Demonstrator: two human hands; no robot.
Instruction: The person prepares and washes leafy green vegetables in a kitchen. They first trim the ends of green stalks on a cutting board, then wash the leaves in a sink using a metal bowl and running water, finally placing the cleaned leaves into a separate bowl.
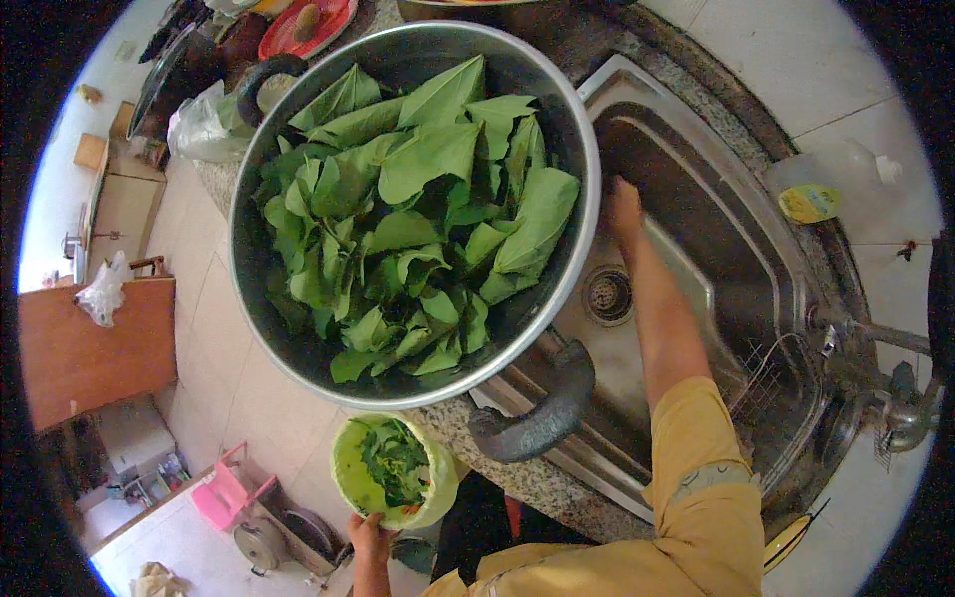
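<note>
A large metal pot (587, 179) heaped with green leaves (418, 229) is beside the sink, its near rim overhanging the counter. Below it, my left hand (369, 538) grips the rim of a pale green bin (436, 488), which holds leaf scraps (398, 468) and a few orange bits. My right arm reaches over the steel sink (686, 269). At its end my right hand (624, 211) is down by the pot's right side. Its fingers are partly hidden there, and I cannot make out whether they hold anything.
The pot's dark handle (532, 418) juts over the granite counter edge (507, 478). A faucet (885, 338) and a wire rack (756, 378) are at the sink's right, with a clear bottle (826, 194) behind. A pink stool (221, 495) stands on the floor at left.
</note>
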